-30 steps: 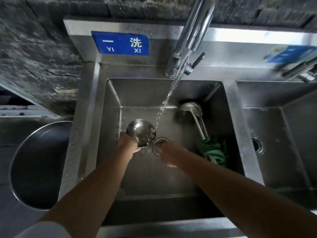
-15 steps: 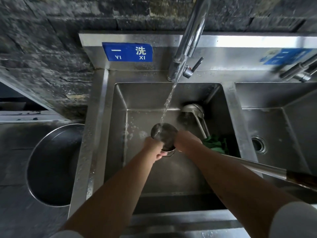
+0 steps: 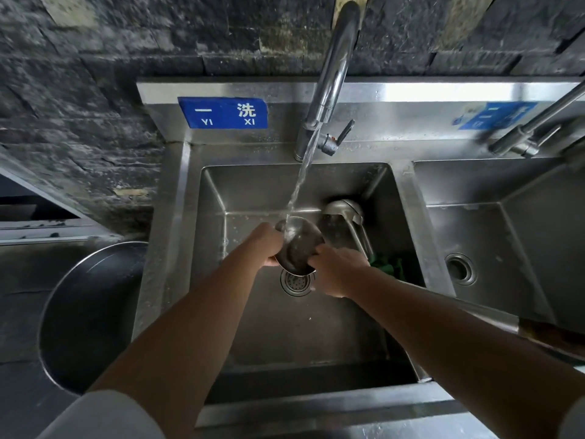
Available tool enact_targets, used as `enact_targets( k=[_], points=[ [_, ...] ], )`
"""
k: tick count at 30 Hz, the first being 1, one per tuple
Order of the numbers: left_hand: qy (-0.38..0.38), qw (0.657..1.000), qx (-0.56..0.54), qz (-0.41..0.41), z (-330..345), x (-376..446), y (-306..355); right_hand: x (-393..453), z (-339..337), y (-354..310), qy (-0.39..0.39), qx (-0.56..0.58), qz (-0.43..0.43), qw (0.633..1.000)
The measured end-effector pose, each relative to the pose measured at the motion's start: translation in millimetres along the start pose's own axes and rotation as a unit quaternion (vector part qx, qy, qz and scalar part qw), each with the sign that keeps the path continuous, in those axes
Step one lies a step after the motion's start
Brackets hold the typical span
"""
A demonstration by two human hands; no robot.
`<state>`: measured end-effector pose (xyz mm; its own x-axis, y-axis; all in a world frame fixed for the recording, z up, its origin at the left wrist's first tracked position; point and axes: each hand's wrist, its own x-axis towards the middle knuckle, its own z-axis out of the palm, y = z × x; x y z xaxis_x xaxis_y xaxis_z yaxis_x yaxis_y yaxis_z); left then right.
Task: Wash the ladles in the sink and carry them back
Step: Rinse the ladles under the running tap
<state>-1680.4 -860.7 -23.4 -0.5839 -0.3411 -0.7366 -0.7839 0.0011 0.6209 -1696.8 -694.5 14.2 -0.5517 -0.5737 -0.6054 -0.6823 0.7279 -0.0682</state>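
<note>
While water (image 3: 300, 182) ran from tap (image 3: 332, 74) onto ladle bowl (image 3: 299, 245), both hands held it over drain (image 3: 296, 282) of left sink basin (image 3: 253, 191). Left hand (image 3: 269, 245) gripped bowl's left rim, fingers curled round it. Right hand (image 3: 337, 269) gripped bowl's right edge, fingertips pressed on its back. Ladle handle ran back under right forearm toward lower right. Second ladle (image 3: 346, 217) leaned in basin's far right corner, handle down beside green cloth (image 3: 391, 264). Large round metal basin (image 3: 85, 315) sat left of sink.
</note>
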Motion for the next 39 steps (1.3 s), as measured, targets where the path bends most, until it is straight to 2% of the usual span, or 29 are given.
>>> enact_targets(
  k=[3,6,8,10,11,14,16,18,21,23,25,27,30,33,36,39],
  points=[
    [-0.055,0.986,-0.16,0.0,5.1,-5.1,4.1,7.2,-2.2,-2.1,0.004,0.045,0.025,0.999],
    [-0.106,0.951,-0.288,0.036,7.6,-14.4,3.0,8.8,-2.7,-10.1,0.011,0.039,-0.018,0.999],
    [-0.111,0.939,-0.321,0.061,11.0,-15.4,-1.2,6.7,-9.9,-14.5,0.021,0.089,-0.036,0.995],
    [-0.093,0.947,-0.3,0.07,12.1,-14.1,-6.9,5.3,-19.2,-15.8,0.034,0.205,-0.036,0.977],
    [-0.092,0.952,-0.282,0.079,12.3,-12.6,-11.7,4.2,-22.9,-16.1,0.028,0.296,-0.029,0.954],
    [-0.097,0.947,-0.299,0.063,9.7,-15.7,-26.6,-0.8,-31.3,-17.0,0.01,0.537,-0.012,0.844],
    [-0.089,0.93,-0.355,0.025,8.2,-18.9,-31.4,-0.9,-32.7,-16.5,0.015,0.61,0.009,0.792],
    [-0.054,0.921,-0.384,0.027,7.0,-22.8,-26.4,0.2,-30.5,-16.0,0.019,0.662,0.02,0.749],
    [0.008,0.908,-0.419,0.029,5.0,-18.5,-15.6,3.1,-26.7,-13.8,0.028,0.712,0.026,0.701],
    [0.033,0.919,-0.392,0.031,5.3,-15.5,-13.0,4.2,-26.8,-14.6,0.024,0.737,0.033,0.675],
    [0.058,0.949,-0.306,0.05,10.0,-13.7,-11.7,5.8,-29.1,-17.8,0.021,0.749,0.048,0.661],
    [0.075,0.973,-0.192,0.103,16.3,-21.4,-6.4,10.6,-31.7,-21.2,0.032,0.736,0.068,0.673],
    [0.097,0.972,-0.108,0.183,22.7,-42.8,0.7,17.8,-37.1,-24.2,0.043,0.724,0.092,0.682],
    [0.115,0.966,-0.087,0.217,23.4,-47.3,0.1,25.1,-39.3,-22.9,0.045,0.751,0.086,0.653],
    [0.106,0.957,-0.151,0.223,21.3,-53.6,1.5,33.3,-38.4,-24.7,0.052,0.779,0.059,0.622],
    [0.079,0.96,-0.158,0.217,22.9,-60.0,-2.0,39.5,-34.7,-28.6,0.065,0.785,0.037,0.614]
  ],
)
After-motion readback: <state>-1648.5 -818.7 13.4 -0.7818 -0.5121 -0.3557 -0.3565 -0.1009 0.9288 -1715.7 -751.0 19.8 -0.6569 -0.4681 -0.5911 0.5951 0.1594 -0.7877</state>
